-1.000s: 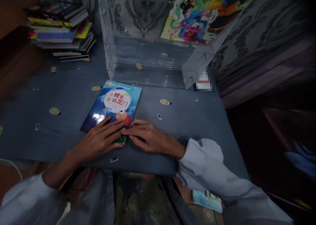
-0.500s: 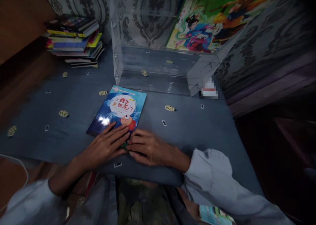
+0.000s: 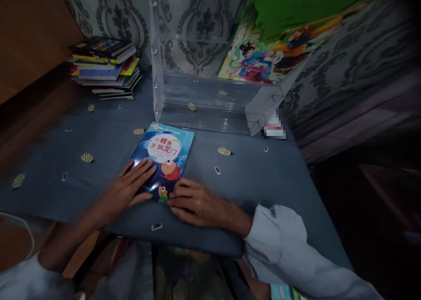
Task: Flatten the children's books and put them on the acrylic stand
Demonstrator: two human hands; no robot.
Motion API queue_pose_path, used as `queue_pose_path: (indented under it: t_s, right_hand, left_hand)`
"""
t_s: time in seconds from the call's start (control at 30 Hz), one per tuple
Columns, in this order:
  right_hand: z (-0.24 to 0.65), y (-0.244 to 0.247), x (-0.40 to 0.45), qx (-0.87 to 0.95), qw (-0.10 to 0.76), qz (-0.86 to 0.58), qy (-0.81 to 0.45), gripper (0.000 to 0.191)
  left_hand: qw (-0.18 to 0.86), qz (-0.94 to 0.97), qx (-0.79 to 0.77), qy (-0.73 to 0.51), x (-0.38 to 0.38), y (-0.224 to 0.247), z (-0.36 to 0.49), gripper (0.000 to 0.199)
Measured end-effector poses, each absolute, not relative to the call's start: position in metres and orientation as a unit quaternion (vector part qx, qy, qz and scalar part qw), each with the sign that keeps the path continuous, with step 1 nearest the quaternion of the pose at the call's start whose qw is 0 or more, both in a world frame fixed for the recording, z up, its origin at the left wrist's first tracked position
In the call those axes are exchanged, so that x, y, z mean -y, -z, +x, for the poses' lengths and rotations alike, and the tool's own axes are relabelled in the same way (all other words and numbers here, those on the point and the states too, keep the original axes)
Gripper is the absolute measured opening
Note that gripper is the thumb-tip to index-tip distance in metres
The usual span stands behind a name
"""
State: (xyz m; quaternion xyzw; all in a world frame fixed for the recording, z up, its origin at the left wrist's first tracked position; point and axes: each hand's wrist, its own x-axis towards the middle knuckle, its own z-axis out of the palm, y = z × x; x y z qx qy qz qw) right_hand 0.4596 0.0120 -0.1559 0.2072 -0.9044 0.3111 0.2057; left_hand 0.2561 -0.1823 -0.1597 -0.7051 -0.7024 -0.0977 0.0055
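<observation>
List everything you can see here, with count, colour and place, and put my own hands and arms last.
Book: 1, blue, table front, under the left fingers
Book stack: 1, mixed colours, table's back left
Rack: 1, clear, table's back
Picture cover: 1, mostly green, rack's right side
Pixelated item: 1, whitish, right of rack
Tablecloth: 1, blue-grey with yellow pineapples, beneath them
Patterned wall: grey, behind
Panel: 1, brown, upper left
Cable: 1, white, lower left
Partly hidden item: 1, light blue, bottom edge
Left hand: 1, bare, on book
Right hand: 1, bare, book's lower right corner
Sleeves: 2, pale grey-blue, lower corners
</observation>
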Motion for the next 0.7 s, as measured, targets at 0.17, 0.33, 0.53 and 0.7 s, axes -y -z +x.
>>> queue_pose_path:
  t_s: [0.17, 0.33, 0.53, 0.7]
  right_hand:
    - [0.460, 0.158, -0.012, 0.902, 0.218, 0.185, -0.323, 0.020]
    - [0.458, 0.157, -0.017, 0.923, 0.224, 0.114, -0.290, 0.021]
    - [0.457, 0.160, -0.027, 0.955, 0.203, -0.023, -0.215, 0.027]
    - [0.459, 0.163, -0.027, 0.956, 0.186, -0.083, -0.210, 0.034]
  left_hand:
    - [-0.033, -0.625, 0.771, 0.114, 0.174, 0.164, 0.235, 0.066]
    - [-0.051, -0.561, 0.804, 0.193, 0.156, 0.168, 0.233, 0.067]
    - [-0.127, -0.424, 0.795, 0.415, 0.135, 0.146, 0.239, 0.062]
    - [-0.283, -0.152, 0.733, 0.600, 0.117, 0.122, 0.239, 0.046]
